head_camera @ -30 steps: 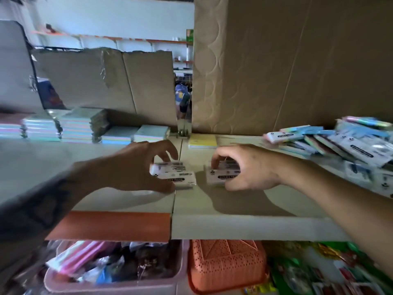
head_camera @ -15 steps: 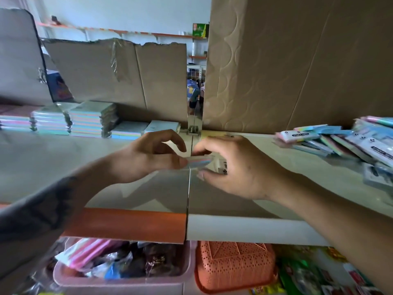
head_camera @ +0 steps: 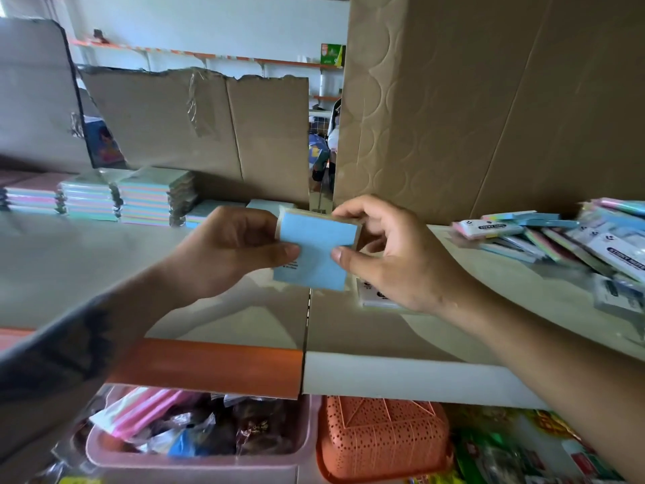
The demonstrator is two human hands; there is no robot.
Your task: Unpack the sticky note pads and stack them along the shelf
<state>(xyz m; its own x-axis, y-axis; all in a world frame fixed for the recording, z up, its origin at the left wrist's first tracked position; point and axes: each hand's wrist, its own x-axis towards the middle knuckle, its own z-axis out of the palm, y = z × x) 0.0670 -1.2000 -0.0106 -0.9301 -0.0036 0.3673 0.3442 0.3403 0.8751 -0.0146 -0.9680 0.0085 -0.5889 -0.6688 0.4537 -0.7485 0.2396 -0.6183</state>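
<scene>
A sticky note pad (head_camera: 316,251) with a blue face is lifted above the shelf (head_camera: 401,373), tilted toward me. My left hand (head_camera: 232,253) pinches its left edge with thumb and fingers. My right hand (head_camera: 391,255) grips its right edge, thumb in front, fingers curled over the top. Under my right hand a wrapped pad (head_camera: 375,296) lies on the shelf, mostly hidden. Stacked pads (head_camera: 146,197) stand in a row at the back left. A loose pile of wrapped pads (head_camera: 572,239) lies at the right.
Cardboard sheets (head_camera: 216,120) and a large cardboard box (head_camera: 488,99) back the shelf. Below the shelf edge sit a pink bin (head_camera: 195,466) of packets and an orange perforated basket (head_camera: 380,441). Flat pads (head_camera: 206,213) lie behind my left hand.
Both hands came together from two separate wrapped pads on the shelf and rose. They now hold one pad with its blue face toward me.
</scene>
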